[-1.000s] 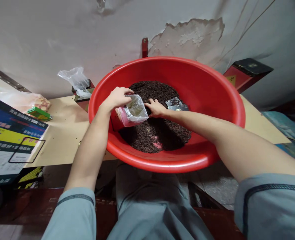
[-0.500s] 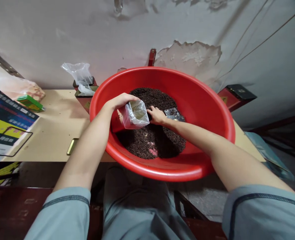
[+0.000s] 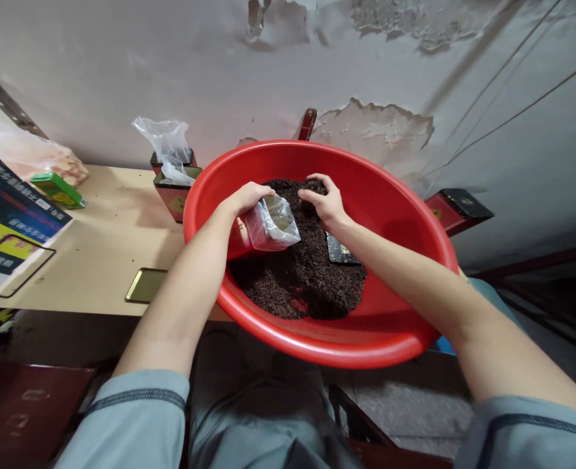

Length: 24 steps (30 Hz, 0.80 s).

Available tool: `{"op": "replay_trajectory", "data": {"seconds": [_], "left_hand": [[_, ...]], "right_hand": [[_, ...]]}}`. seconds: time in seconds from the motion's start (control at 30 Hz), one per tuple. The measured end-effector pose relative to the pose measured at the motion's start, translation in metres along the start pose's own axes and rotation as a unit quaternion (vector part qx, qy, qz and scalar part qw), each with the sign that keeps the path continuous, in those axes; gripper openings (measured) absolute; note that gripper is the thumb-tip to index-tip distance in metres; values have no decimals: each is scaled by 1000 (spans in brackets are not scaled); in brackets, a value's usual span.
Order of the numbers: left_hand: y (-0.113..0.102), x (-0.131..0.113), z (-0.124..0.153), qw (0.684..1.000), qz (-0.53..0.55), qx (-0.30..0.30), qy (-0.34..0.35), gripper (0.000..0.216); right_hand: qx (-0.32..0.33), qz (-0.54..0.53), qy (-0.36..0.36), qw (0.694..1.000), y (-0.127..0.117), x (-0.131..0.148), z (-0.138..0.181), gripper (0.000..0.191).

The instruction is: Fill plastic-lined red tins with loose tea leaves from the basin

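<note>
Brown flakes (image 3: 317,187) — now in the right fingers (image 3: 329,187)

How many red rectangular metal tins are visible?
4: one tin in the left hand; front tin and rear tin left of the round red plastic basin; another tin right of it. Others may be hidden.

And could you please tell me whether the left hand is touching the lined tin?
Touching: the head view shows the left hand gripping the lined tin near its mouth.
</note>
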<state>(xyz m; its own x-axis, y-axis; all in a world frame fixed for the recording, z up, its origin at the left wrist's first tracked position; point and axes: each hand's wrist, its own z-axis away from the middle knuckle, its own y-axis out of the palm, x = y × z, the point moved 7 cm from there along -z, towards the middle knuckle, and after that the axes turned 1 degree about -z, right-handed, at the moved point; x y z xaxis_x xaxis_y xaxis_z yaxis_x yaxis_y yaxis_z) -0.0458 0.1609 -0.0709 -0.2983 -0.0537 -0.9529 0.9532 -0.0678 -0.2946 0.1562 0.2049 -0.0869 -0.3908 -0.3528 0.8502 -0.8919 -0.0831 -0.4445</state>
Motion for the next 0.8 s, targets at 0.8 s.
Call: {"op": "replay_trajectory", "data": {"seconds": [0.8], "left_hand": [[-8, 1, -4, 999, -34, -10, -8, 21]], "right_hand": [[177, 184, -70, 964, -11, 6, 29, 82]]}}
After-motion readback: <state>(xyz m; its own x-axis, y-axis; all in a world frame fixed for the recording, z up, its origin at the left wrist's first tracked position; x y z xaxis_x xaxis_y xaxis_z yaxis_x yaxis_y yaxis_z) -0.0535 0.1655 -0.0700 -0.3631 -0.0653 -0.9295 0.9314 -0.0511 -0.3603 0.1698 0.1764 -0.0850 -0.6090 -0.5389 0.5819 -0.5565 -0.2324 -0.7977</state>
